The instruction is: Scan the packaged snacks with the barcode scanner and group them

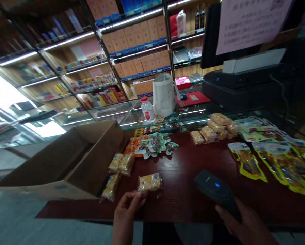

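Observation:
My left hand (pixel 130 204) pinches the near left corner of a clear-wrapped pack of pale yellow biscuits (pixel 149 182) by its plastic. A barcode label shows on the pack's top right. In my right hand (pixel 244 217) is a black barcode scanner (pixel 215 190), gripped by its handle, with a blue light glowing on top; its head points left toward the pack. Similar wrapped packs (pixel 122 164) lie left of my left hand, one more (pixel 111 187) nearer the box. A pile of the same kind (pixel 219 127) sits at the back right of the dark red table.
An open cardboard box (pixel 91 163) stands on the left. Small green-white packets (pixel 155 144) and orange packets (pixel 133 145) lie behind the packs. Yellow-edged snack pouches (pixel 246 160) lie at right. A bottle (pixel 147 110) and white bag (pixel 164 95) stand on the glass counter.

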A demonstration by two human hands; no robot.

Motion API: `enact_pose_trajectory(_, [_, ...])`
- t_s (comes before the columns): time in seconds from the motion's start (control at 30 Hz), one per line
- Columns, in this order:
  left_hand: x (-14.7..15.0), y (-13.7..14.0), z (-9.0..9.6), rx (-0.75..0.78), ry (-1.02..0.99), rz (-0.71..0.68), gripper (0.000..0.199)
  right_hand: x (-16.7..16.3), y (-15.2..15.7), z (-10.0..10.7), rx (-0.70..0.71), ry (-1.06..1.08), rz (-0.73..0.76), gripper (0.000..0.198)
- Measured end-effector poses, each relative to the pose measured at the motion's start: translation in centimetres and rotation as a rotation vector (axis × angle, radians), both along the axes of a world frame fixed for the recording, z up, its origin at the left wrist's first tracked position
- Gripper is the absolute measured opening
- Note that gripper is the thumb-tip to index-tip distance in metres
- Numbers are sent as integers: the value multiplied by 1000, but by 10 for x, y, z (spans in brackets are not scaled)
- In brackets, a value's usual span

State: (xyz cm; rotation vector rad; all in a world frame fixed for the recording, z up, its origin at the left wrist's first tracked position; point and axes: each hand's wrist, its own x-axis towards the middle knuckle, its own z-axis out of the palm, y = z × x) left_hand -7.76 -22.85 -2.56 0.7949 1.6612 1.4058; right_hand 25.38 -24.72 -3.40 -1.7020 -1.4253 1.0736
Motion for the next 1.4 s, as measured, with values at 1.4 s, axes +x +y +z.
enact_pose_trajectory(1.4, [-4, 20, -5, 335, 1233, -369, 26, 17, 9, -24, -121, 536, -136, 63])
